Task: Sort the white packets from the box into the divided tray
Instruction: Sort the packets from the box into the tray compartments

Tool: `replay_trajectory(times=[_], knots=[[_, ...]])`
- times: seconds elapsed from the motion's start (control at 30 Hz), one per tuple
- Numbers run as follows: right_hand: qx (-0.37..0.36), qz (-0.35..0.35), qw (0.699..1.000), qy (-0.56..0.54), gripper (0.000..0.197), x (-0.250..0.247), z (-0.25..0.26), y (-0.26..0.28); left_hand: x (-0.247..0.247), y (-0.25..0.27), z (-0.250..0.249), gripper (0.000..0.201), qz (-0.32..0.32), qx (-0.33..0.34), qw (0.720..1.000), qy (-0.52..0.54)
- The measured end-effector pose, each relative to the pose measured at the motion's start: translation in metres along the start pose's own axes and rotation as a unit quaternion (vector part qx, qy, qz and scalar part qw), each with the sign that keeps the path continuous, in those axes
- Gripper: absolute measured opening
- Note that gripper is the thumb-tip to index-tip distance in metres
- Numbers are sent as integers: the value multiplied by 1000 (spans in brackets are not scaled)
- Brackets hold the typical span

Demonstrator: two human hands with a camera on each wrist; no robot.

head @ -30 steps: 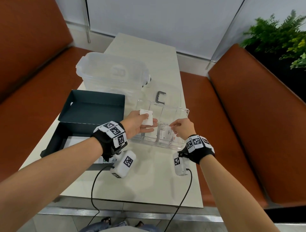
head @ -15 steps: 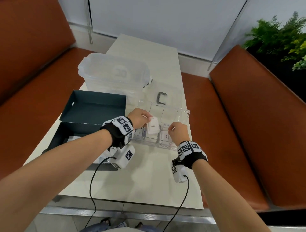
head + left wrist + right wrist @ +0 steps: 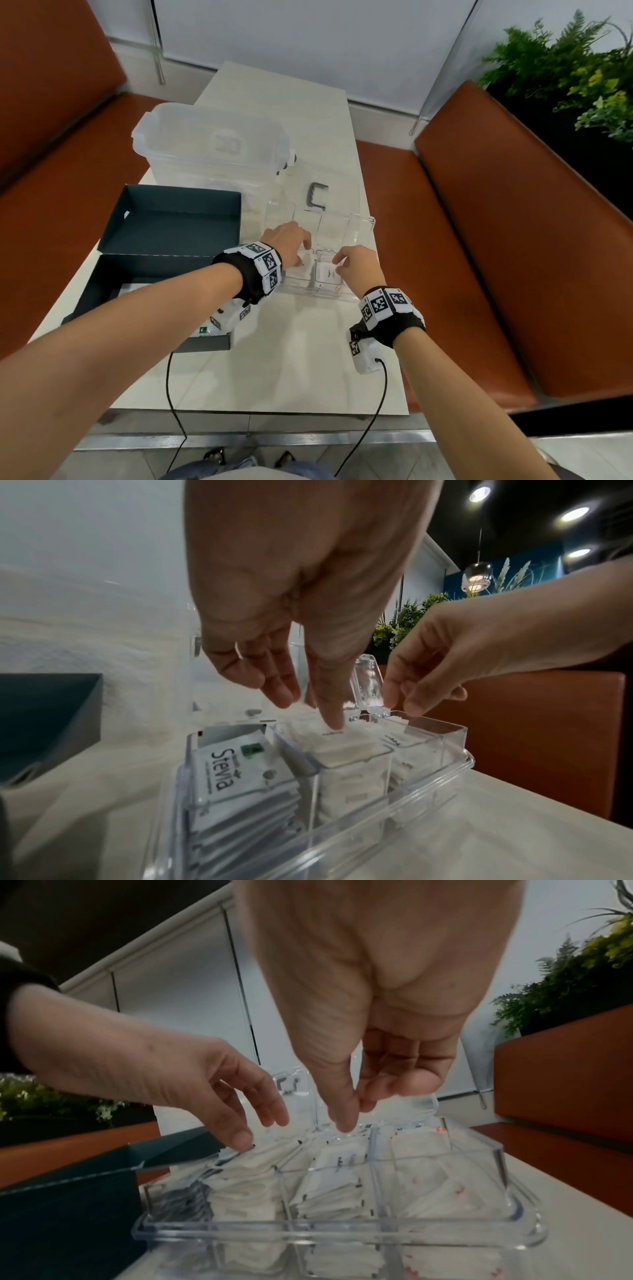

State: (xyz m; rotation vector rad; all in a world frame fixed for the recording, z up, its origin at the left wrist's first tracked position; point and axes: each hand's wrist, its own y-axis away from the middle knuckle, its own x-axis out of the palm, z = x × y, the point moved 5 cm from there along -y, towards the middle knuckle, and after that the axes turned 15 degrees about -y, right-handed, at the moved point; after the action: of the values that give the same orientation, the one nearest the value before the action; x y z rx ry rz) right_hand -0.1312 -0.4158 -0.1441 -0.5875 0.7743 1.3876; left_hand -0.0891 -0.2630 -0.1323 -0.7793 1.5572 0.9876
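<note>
The clear divided tray (image 3: 363,222) stands mid-table, its compartments stacked with white packets (image 3: 335,1180). My left hand (image 3: 298,251) reaches down into a left-middle compartment, fingers straight, thumb tip touching the top packet (image 3: 346,750). A Stevia packet (image 3: 232,767) leans in the compartment beside it. My right hand (image 3: 337,265) hovers over the adjoining compartment, above a packet with black print (image 3: 329,274); its fingers are loosely curled and hold nothing I can see. The dark open box (image 3: 154,270) lies left of the tray, largely hidden by my forearm.
The box lid (image 3: 171,219) lies behind the box. A big clear lidded container (image 3: 212,147) stands behind it. A clear lid with a grey handle (image 3: 317,198) lies behind the tray. Orange benches (image 3: 513,240) flank the table, with a plant (image 3: 582,85) at far right.
My left hand carried a white packet down into the tray and no longer holds it. The right hand stayed over its compartment, shifting slightly.
</note>
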Motion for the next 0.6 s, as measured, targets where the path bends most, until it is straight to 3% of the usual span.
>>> replay_trajectory(times=[0.27, 0.47, 0.6], knots=[[23, 58, 995, 78, 29, 6, 2, 1, 12, 0, 4, 30, 17, 4, 998, -58], [11, 17, 999, 39, 21, 1, 11, -3, 13, -1, 6, 71, 41, 10, 996, -76], [-22, 22, 999, -15, 27, 12, 36, -11, 15, -1, 6, 72, 53, -1, 998, -25]])
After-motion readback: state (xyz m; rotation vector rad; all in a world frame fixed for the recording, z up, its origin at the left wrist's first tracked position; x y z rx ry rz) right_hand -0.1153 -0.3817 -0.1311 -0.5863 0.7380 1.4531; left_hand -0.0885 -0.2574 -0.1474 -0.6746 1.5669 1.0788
